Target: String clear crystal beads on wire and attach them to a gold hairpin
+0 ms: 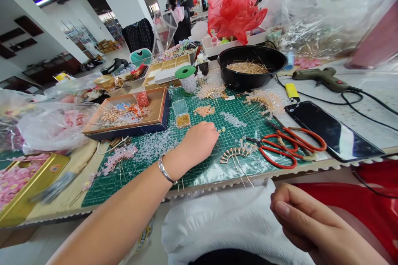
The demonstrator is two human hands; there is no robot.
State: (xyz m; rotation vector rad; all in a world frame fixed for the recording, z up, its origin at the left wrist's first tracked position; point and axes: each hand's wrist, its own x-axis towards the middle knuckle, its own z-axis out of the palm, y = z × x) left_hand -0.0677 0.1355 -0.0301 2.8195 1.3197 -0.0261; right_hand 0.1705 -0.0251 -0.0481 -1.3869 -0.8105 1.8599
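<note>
My left hand reaches over the green cutting mat with its fingers curled closed. Its fingertips are beside a few pale small beads, and whatever they hold is hidden. Closed in a pinch at the table's front edge, my right hand hides anything between its thumb and fingers. A gold hair comb with long prongs lies between the two hands. Peach beads and clear beads form small piles beyond my left hand. A small clear box of gold beads stands close by.
Orange-handled pliers and a phone lie at right, near a glue gun with its cable. Behind the mat stand a black bowl of gold pins and a green-topped spool. A bead-filled box sits at left.
</note>
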